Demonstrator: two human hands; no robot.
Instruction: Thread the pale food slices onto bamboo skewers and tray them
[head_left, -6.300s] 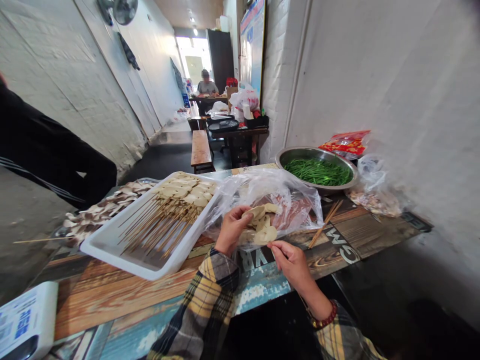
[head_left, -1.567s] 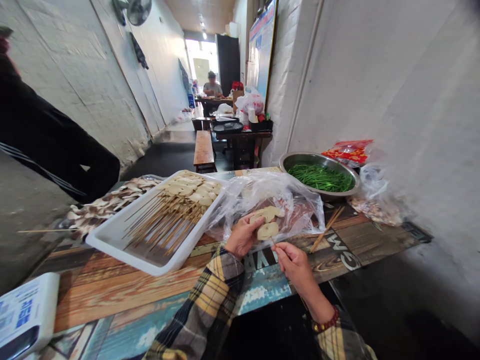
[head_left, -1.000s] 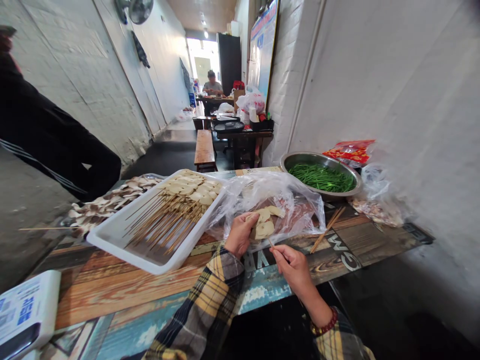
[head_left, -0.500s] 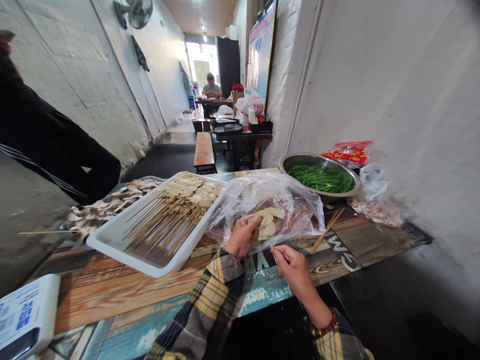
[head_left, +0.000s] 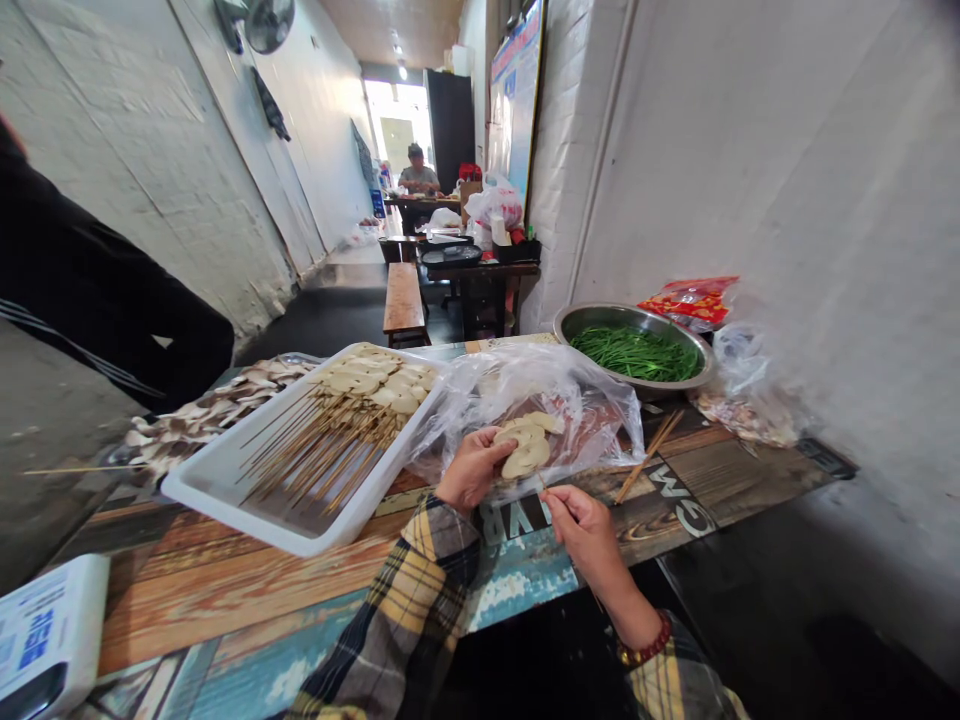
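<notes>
A: Centre of the frame, the left hand is pinching a small cluster of pale cream flat round slices between thumb and fingers!

B: And just below, to the right, the right hand is pinching a thin brown wooden stick. Its tip is meeting the slices' lower edge; how far it's running through them, nobody's telling from here.

A: How's the tally looking?

B: Left of centre, a white rectangular plastic tray is carrying rows of loaded skewers with matching slices, so plenty is looking done.

A: And what's left?

B: The piece in hand is seeming unfinished. Right of centre, a few loose bare wooden sticks are lying on the wood-patterned table, apparently unused.

A: Behind the hands, a crumpled clear plastic bag is sprawling, its contents hard to make out.
</notes>
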